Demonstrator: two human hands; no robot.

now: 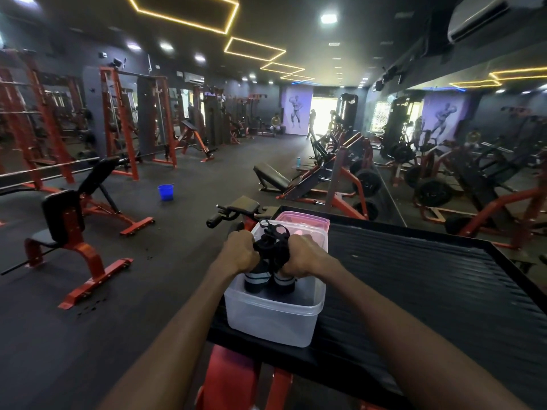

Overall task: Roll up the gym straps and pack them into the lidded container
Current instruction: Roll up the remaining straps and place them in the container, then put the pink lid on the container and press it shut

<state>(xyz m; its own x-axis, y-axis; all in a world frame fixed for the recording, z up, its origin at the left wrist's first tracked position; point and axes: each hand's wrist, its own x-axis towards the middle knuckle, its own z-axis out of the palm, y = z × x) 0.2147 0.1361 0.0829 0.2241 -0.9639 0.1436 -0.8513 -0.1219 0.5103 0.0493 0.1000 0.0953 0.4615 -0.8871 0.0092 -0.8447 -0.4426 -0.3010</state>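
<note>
A clear plastic container (275, 321) stands on the near left corner of a black ribbed platform (429, 291). Both my hands are over its opening. My left hand (240, 252) and my right hand (302, 255) are each closed around black gym straps (271, 247), a bundle bunched up between the fists. Below the fists, two rolled black straps with pale stripes (268, 282) stand inside the container. A pink lid (305, 221) lies on the platform just behind the container.
The platform sits on an orange machine frame (233, 377). Orange and black benches (74, 232) and racks fill the left floor, with a blue bucket (165, 192) further off. A plate-loaded machine and a mirror wall are to the right. People stand far back.
</note>
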